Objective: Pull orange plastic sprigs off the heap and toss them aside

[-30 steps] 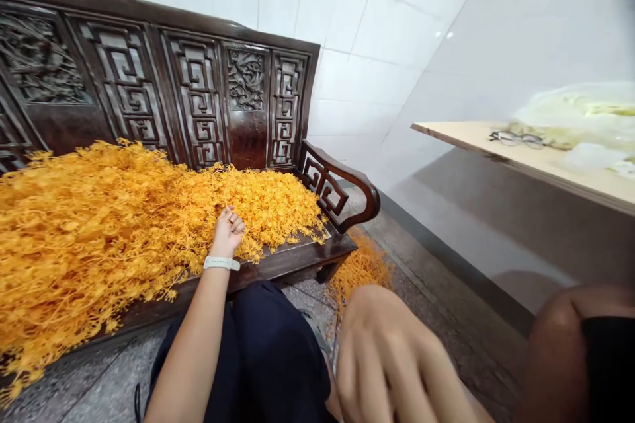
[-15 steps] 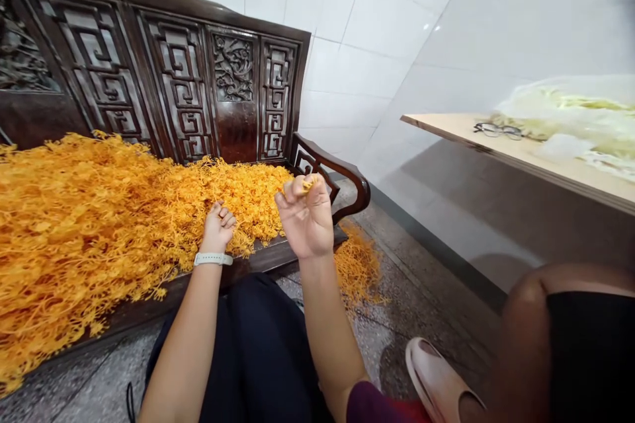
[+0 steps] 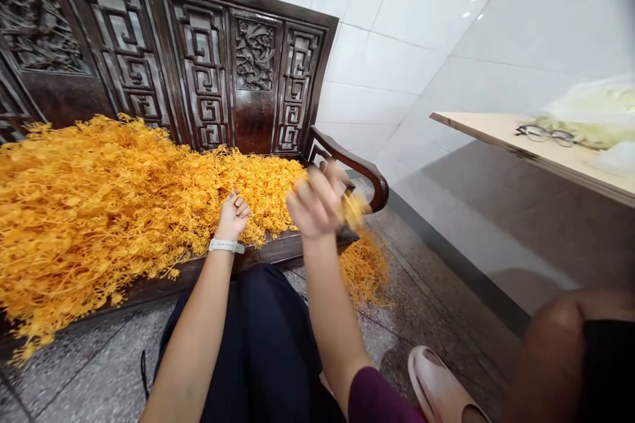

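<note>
My left hand [image 3: 234, 217], with a pale band on its wrist, is closed with curled fingers at the front of a heap of orange artificial flower sprigs [image 3: 114, 198]. Whatever it may hold is hidden. My right hand [image 3: 317, 201] is raised in front of the bench's armrest and smeared by motion. A blurred orange piece [image 3: 353, 209] shows at its right side; whether the fingers still grip it is unclear. Below, thin orange stems [image 3: 364, 268] lie piled on the floor.
The sprigs lie on a carved dark wooden bench [image 3: 253, 125] with a curved armrest [image 3: 370, 172]. To the right, a pale tabletop [image 3: 489, 127] bears glasses [image 3: 546, 135] and a plastic bag [image 3: 595, 106]. Another person's knee [image 3: 550, 337] and a light slipper [image 3: 439, 383] are at lower right.
My right hand has turned over from palm facing me, and the orange piece from its fingertips now shows at its right side. My left hand stays closed by the heap. The view has shifted left.
</note>
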### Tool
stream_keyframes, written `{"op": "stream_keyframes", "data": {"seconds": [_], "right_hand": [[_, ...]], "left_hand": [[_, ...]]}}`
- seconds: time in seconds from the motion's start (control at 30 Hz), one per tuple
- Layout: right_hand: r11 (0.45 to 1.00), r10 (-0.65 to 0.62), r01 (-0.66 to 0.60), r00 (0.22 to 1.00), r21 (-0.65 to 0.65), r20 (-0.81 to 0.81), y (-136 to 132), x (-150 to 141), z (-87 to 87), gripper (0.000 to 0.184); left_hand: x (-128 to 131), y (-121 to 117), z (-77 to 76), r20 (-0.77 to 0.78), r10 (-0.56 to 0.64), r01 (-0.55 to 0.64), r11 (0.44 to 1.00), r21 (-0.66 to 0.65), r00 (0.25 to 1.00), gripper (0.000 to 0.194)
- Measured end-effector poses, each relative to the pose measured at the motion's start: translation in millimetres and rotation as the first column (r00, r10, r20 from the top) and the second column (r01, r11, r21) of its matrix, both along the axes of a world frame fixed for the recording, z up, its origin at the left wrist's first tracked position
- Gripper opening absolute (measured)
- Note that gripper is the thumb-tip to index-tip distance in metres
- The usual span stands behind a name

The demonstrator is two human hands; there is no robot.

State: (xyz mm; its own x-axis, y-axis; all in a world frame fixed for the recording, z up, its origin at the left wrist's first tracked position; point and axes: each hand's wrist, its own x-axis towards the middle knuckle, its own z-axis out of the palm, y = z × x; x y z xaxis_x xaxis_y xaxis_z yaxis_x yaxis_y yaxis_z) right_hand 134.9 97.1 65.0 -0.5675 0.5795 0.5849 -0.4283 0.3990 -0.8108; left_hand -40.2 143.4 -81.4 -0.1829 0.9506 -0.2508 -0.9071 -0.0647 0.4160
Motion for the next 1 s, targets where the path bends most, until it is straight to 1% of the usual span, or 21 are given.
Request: {"op": "stream_keyframes", "data": {"seconds": [0.03, 0.07, 0.1, 0.13, 0.17, 0.2, 0.23, 0.27, 0.33, 0.37, 0.4, 0.43, 0.47, 0.5, 0.53, 0.6, 0.67, 0.77, 0.83, 0.9, 1.0], "right_hand": [[0.985, -0.061, 0.051, 0.996, -0.165, -0.060, 13, -7, -2.4, 0.046], [0.937, -0.103, 0.047, 0.984, -0.345, -0.144, 21, -14, -5.8, 0.041], [0.855, -0.141, 0.004, 0.964, -0.518, -0.225, 24, -20, -10.5, 0.034], [0.753, -0.177, -0.054, 0.943, -0.655, -0.281, 22, -25, -16.9, 0.028], [0.666, -0.200, -0.111, 0.927, -0.738, -0.319, 15, -29, -25.2, 0.024], [0.626, -0.210, -0.138, 0.918, -0.767, -0.337, 6, -31, -35.2, 0.021], [0.629, -0.218, -0.129, 0.917, -0.767, -0.333, -4, -33, -46.4, 0.021], [0.656, -0.236, -0.075, 0.925, -0.751, -0.298, -14, -33, -58.0, 0.021], [0.727, -0.316, 0.163, 0.942, -0.667, -0.114, -28, -29, -79.4, 0.022], [0.760, -0.370, 0.318, 0.929, -0.567, 0.026, -31, -24, -87.6, 0.022], [0.786, -0.423, 0.457, 0.889, -0.417, 0.176, -31, -18, -93.4, 0.023], [0.805, -0.470, 0.546, 0.825, -0.233, 0.314, -30, -11, -96.5, 0.026], [0.819, -0.501, 0.571, 0.753, -0.046, 0.427, -27, -4, -96.9, 0.031], [0.833, -0.516, 0.542, 0.687, 0.113, 0.511, -23, 3, -94.6, 0.038], [0.844, -0.519, 0.486, 0.639, 0.226, 0.567, -18, 10, -90.1, 0.046], [0.867, -0.498, 0.363, 0.598, 0.341, 0.629, -8, 19, -75.8, 0.055], [0.867, -0.495, 0.286, 0.580, 0.408, 0.646, 1, 22, -58.5, 0.042], [0.828, -0.548, 0.233, 0.531, 0.511, 0.647, 10, 25, -37.3, 0.013], [0.823, -0.553, 0.226, 0.528, 0.521, 0.645, 15, 28, -32.5, 0.006], [0.858, -0.504, 0.259, 0.588, 0.443, 0.633, 19, 31, -37.4, 0.007], [0.908, -0.411, 0.391, 0.754, 0.154, 0.511, 26, 34, -57.3, 0.016]], "left_hand": [[0, -1, 0.8, 0.002, 0.000, 0.000, 1.000, 0.002, 1.000, 0.024], [-1, -1, 1.5, 0.005, 0.000, -0.001, 1.000, 0.005, 1.000, 0.025], [-1, -2, 2.2, 0.009, 0.000, 0.000, 1.000, 0.006, 1.000, 0.027], [-2, -2, 2.7, 0.015, -0.002, 0.002, 1.000, 0.008, 1.000, 0.028], [-3, -2, 3.1, 0.022, -0.006, 0.006, 1.000, 0.012, 1.000, 0.029], [-4, -3, 3.4, 0.030, -0.010, 0.010, 1.000, 0.018, 1.000, 0.029], [-4, -3, 3.7, 0.038, -0.015, 0.014, 1.000, 0.028, 0.999, 0.029], [-5, -3, 4.3, 0.047, -0.021, 0.019, 0.999, 0.040, 0.999, 0.029], [-4, -7, 7.0, 0.064, -0.035, 0.031, 0.997, 0.066, 0.997, 0.029], [-2, -10, 9.5, 0.071, -0.045, 0.040, 0.996, 0.075, 0.996, 0.030], [0, -13, 12.9, 0.077, -0.054, 0.048, 0.996, 0.081, 0.996, 0.031], [3, -18, 17.1, 0.085, -0.068, 0.060, 0.994, 0.093, 0.994, 0.033], [6, -23, 21.9, 0.098, -0.089, 0.077, 0.990, 0.118, 0.991, 0.034], [9, -28, 27.2, 0.114, -0.113, 0.094, 0.983, 0.158, 0.987, 0.035], [13, -34, 32.6, 0.129, -0.139, 0.110, 0.972, 0.207, 0.982, 0.035], [19, -42, 42.7, 0.132, -0.187, 0.142, 0.946, 0.290, 0.974, 0.029], [25, -48, 50.1, 0.051, -0.204, 0.179, 0.937, 0.301, 0.978, 0.018], [29, -50, 54.8, -0.203, -0.194, 0.245, 0.931, 0.271, 0.960, 0.004], [30, -49, 53.8, -0.358, -0.149, 0.255, 0.929, 0.269, 0.922, 0.014], [27, -46, 48.4, -0.465, -0.085, 0.227, 0.939, 0.257, 0.881, 0.024], [17, -43, 31.1, -0.593, -0.043, 0.184, 0.967, 0.178, 0.804, 0.032]]}}
